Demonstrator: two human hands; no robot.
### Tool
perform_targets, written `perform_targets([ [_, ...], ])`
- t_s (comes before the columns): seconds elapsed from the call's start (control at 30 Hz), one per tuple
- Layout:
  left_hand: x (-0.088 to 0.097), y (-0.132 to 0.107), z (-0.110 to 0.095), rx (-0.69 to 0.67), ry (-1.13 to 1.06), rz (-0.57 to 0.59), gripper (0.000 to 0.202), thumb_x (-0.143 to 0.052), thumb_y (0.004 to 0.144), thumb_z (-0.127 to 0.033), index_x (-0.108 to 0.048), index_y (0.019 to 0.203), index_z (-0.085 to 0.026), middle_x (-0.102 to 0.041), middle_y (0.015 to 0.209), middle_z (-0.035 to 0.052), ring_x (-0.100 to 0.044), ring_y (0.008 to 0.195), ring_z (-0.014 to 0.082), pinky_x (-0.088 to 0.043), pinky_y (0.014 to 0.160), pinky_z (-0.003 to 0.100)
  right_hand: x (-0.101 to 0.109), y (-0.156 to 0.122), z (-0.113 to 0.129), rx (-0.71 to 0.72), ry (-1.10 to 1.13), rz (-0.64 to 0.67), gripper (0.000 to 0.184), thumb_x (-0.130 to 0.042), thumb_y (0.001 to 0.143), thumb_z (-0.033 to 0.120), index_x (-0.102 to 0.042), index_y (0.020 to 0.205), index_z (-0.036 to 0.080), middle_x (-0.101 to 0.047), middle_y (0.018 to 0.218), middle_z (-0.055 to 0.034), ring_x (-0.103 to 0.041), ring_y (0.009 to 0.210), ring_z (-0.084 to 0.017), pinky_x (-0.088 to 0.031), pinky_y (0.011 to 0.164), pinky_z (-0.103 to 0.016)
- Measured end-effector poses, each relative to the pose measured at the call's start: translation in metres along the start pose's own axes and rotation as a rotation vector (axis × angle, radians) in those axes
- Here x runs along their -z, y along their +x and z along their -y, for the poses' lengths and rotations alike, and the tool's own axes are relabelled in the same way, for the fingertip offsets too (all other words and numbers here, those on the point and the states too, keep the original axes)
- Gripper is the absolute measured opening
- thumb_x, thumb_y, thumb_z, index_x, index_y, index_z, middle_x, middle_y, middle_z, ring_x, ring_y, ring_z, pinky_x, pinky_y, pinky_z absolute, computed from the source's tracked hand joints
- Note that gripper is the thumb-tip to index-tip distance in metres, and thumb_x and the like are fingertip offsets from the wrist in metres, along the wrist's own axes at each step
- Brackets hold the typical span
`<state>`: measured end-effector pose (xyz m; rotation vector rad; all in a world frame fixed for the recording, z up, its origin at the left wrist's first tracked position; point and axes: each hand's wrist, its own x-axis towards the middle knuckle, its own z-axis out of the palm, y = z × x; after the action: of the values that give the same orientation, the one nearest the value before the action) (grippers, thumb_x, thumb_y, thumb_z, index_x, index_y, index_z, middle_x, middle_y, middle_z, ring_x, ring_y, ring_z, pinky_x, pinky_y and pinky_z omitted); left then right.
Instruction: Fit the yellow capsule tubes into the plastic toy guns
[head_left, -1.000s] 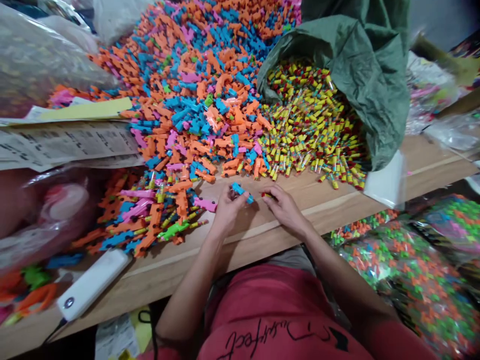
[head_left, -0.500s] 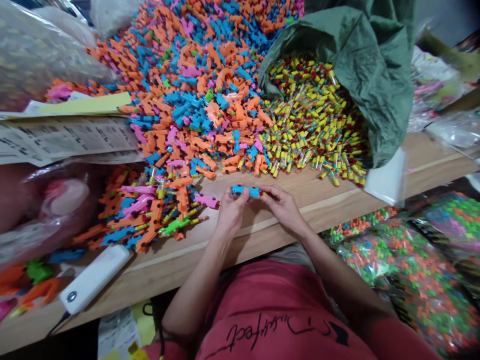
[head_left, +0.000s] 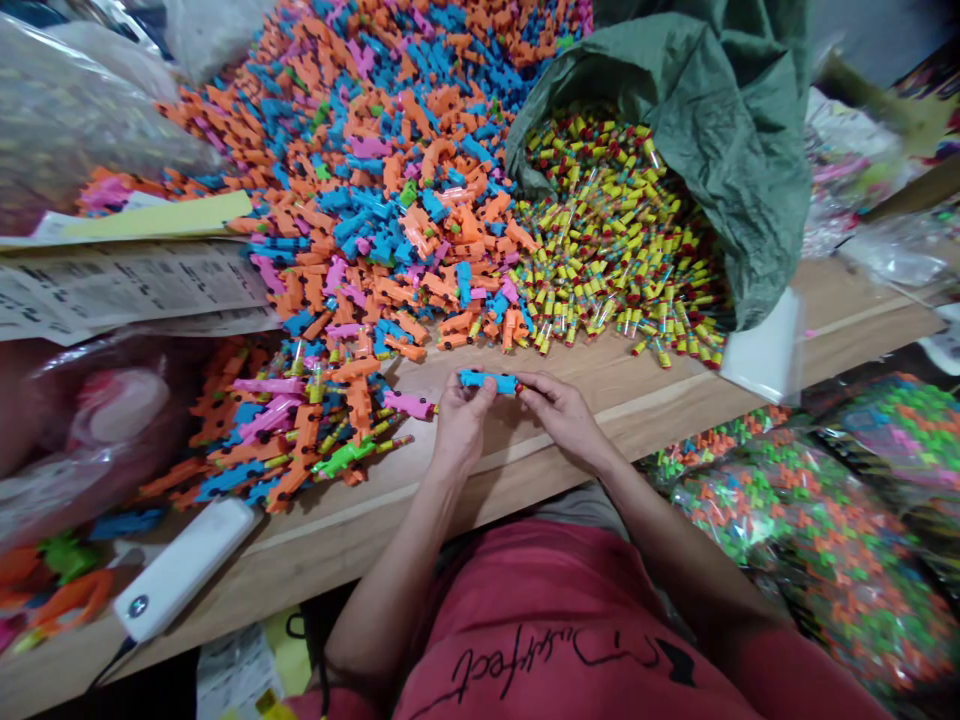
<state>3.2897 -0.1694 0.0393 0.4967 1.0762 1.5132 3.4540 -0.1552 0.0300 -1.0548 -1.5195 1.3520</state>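
Observation:
My left hand [head_left: 459,425] and my right hand [head_left: 561,410] meet over the wooden table [head_left: 600,400], both pinching one small blue plastic toy piece [head_left: 487,381] held level between them. The right fingertips grip its right end, where a small tube with a red tip shows. Behind the hands lies a big heap of orange, blue and pink toy pieces [head_left: 390,190]. To its right, small yellow tubes with red caps [head_left: 615,240] spill out of a green bag [head_left: 720,130]. A smaller pile of pieces with tubes fitted [head_left: 307,420] lies left of my left hand.
Newspaper sheets [head_left: 127,280] and clear plastic bags [head_left: 82,110] lie at the left. A white power bank [head_left: 180,565] rests near the table's front edge. Clear bags of coloured pieces [head_left: 825,520] sit below the table at the right.
The blue piece went from tilted in my left hand to level between both hands. My right hand closed in on its right end with the tube.

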Motion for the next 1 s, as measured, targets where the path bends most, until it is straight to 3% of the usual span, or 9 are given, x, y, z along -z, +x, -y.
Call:
perform_targets([
  [0.4,0.007,-0.002,0.003,-0.042,0.121,0.004,0.052,-0.093,0.068,-0.042,-0.062,0.103,-0.021,-0.063,0.083,-0.0034,-0.058,0.072,0.0102,-0.046,0.072,0.023,0.008,0.002,0.005,-0.079,-0.017,0.1,0.044,-0.06,0.097,0.048,-0.073,0.125,0.017,-0.068,0.083,-0.0025,-0.056,0.066,-0.014,-0.049,0.064,-0.027],
  [0.6,0.005,-0.005,0.002,-0.057,0.164,0.011,0.052,-0.094,0.066,-0.042,-0.062,0.101,-0.02,-0.059,0.081,-0.0048,-0.055,0.071,0.0095,-0.045,0.071,0.022,0.009,0.001,0.001,-0.048,-0.079,0.102,0.04,-0.054,0.1,0.044,-0.072,0.123,0.016,-0.07,0.086,-0.0037,-0.058,0.068,-0.015,-0.048,0.064,-0.027],
  [0.8,0.002,-0.011,0.0,-0.082,0.26,-0.006,0.049,-0.092,0.069,-0.042,-0.062,0.101,-0.02,-0.064,0.085,-0.0027,-0.059,0.076,0.0108,-0.047,0.074,0.022,0.004,0.002,0.003,0.107,-0.384,0.018,0.025,-0.05,0.101,0.025,-0.072,0.112,0.02,-0.073,0.104,-0.0079,-0.066,0.095,-0.021,-0.049,0.088,-0.033],
  [0.87,0.005,-0.011,0.0,-0.057,0.277,-0.022,0.049,-0.09,0.07,-0.043,-0.062,0.102,-0.02,-0.065,0.086,-0.002,-0.06,0.076,0.0112,-0.047,0.072,0.022,0.004,0.003,0.003,0.088,-0.367,0.045,0.024,-0.05,0.102,0.025,-0.072,0.111,0.02,-0.073,0.106,-0.0071,-0.066,0.097,-0.02,-0.049,0.088,-0.032],
  [1.0,0.014,-0.006,0.005,-0.052,0.335,-0.027,0.047,-0.088,0.073,-0.044,-0.064,0.106,-0.02,-0.065,0.087,-0.0022,-0.06,0.075,0.0107,-0.046,0.069,0.02,0.008,0.006,0.003,0.006,-0.294,0.126,0.024,-0.051,0.105,0.031,-0.072,0.107,0.02,-0.07,0.092,-0.0021,-0.064,0.085,-0.017,-0.048,0.077,-0.027],
])
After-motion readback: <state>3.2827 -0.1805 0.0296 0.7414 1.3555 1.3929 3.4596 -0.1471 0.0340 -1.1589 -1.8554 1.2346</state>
